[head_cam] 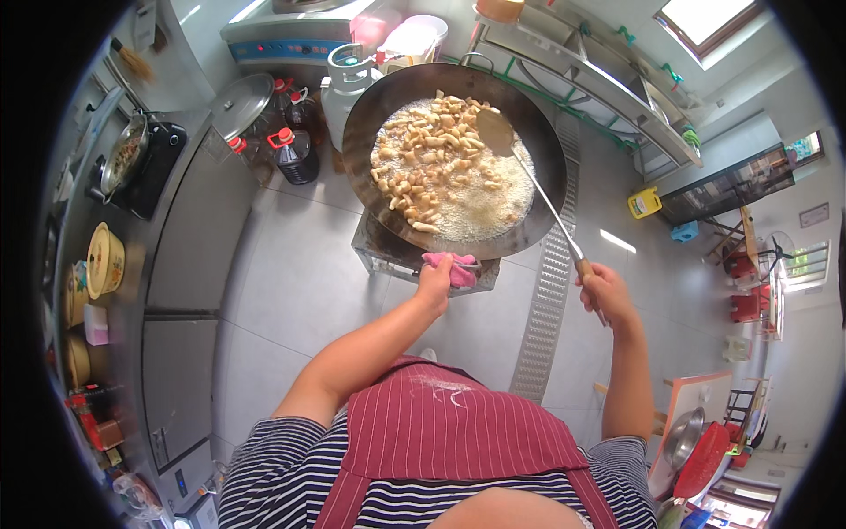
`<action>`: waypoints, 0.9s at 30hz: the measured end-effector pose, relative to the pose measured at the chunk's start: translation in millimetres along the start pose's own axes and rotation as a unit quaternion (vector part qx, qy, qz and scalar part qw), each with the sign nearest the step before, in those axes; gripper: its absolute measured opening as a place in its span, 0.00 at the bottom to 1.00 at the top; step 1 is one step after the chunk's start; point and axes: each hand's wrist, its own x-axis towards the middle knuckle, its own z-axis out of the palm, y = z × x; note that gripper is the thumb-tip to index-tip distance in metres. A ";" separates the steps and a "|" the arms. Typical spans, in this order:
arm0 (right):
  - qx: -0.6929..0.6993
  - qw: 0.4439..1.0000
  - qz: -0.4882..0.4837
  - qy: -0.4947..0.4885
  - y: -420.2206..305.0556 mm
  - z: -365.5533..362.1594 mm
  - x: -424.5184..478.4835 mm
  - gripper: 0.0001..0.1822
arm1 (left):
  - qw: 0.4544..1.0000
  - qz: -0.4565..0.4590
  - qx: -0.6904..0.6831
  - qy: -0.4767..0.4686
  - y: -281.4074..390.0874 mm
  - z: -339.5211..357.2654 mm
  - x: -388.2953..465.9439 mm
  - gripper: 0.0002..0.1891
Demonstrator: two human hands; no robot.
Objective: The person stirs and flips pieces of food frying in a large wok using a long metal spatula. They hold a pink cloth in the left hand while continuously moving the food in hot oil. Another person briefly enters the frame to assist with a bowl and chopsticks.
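Note:
A large dark wok (456, 248) sits on a low metal stove stand (380, 248). Bubbling oil (479, 215) fills its middle, with many tan fried pieces of food (439, 139) crowded to the far and left sides. My left hand (436, 284) grips a pink cloth (462, 270) wrapped over the wok's near loop handle. My right hand (607, 294) holds the wooden handle of a long metal ladle (543, 195). The ladle's round head rests at the right inside of the wok, over the oil.
A gas cylinder (349, 92) stands just behind the wok's left rim. Red-capped jugs of dark liquid (295, 157) are on the floor at left. A steel counter (178, 231) carries a pan on a small stove (125, 155). A drain grate (538, 344) runs along the floor at right.

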 end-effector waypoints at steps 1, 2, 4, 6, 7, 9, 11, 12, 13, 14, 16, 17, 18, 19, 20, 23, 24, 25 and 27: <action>0.016 1.000 -0.010 0.015 -1.4 -0.6 14.3 0.07 | 1.000 -0.008 0.010 0.009 8.6 6.1 -6.4 0.11; 0.017 0.999 -0.002 0.035 -5.9 1.4 30.8 0.09 | 0.998 -0.030 0.055 0.024 17.6 10.8 -14.6 0.11; -0.022 0.998 -0.020 0.059 -10.3 4.7 70.5 0.10 | 0.998 -0.009 0.062 0.031 8.0 -0.5 -3.7 0.11; -0.046 0.995 -0.024 0.083 -9.8 4.0 105.8 0.12 | 0.998 -0.004 0.062 0.032 -0.4 -6.0 4.3 0.11; -0.053 0.994 -0.020 0.092 -10.0 2.4 121.1 0.12 | 0.996 -0.013 0.079 0.043 2.6 -2.4 2.7 0.11; -0.055 0.995 -0.010 0.081 -8.1 -3.2 148.4 0.13 | 0.991 -0.031 0.114 0.066 7.8 2.4 -0.2 0.11; -0.050 0.998 0.000 0.039 -10.8 -7.6 170.6 0.14 | 0.997 -0.012 0.078 0.007 -6.9 -10.7 13.6 0.12; -0.060 0.998 0.021 0.022 -18.5 -0.7 175.8 0.14 | 0.997 0.001 0.071 -0.008 -9.5 -13.2 15.3 0.12; -0.124 0.991 0.047 -0.020 -25.6 5.2 179.7 0.13 | 0.998 0.014 0.064 -0.023 -11.7 -14.9 17.9 0.12; -0.186 0.978 0.073 -0.060 -31.9 11.2 182.9 0.12 | 0.997 0.008 0.070 -0.019 -14.6 -16.3 19.9 0.12; -0.273 0.946 0.119 -0.127 -53.2 37.6 174.3 0.08 | 0.996 -0.006 0.084 -0.012 -4.7 -11.6 10.3 0.12; -0.267 0.946 0.106 -0.150 -54.3 47.4 177.3 0.09 | 0.995 0.002 0.094 -0.012 -5.3 -14.1 11.6 0.12; -0.259 0.946 0.094 -0.170 -53.6 52.3 178.7 0.10 | 0.994 0.009 0.106 -0.016 -9.2 -15.8 13.3 0.12; -0.252 0.946 0.080 -0.186 -52.2 52.8 181.2 0.11 | 0.993 0.017 0.117 -0.024 -8.9 -12.6 14.7 0.12; -0.231 0.953 0.099 -0.167 -40.6 52.5 188.6 0.11 | 0.994 0.019 0.106 -0.025 -9.5 -9.1 15.3 0.12; -0.244 0.939 0.083 -0.228 -49.7 59.6 170.2 0.10 | 0.997 0.027 0.076 -0.019 -7.5 -7.6 13.7 0.13; -0.288 0.916 0.062 -0.274 -51.1 57.8 165.5 0.08 | 0.997 0.029 0.073 -0.019 -11.8 -10.5 16.6 0.13; -0.327 0.912 0.049 -0.245 -49.9 53.2 155.6 0.08 | 0.997 0.031 0.070 -0.021 -16.1 -12.9 20.2 0.13; -0.405 0.894 0.024 -0.189 -57.2 44.1 124.4 0.09 | 0.996 0.038 0.080 -0.009 -25.5 -19.8 31.3 0.13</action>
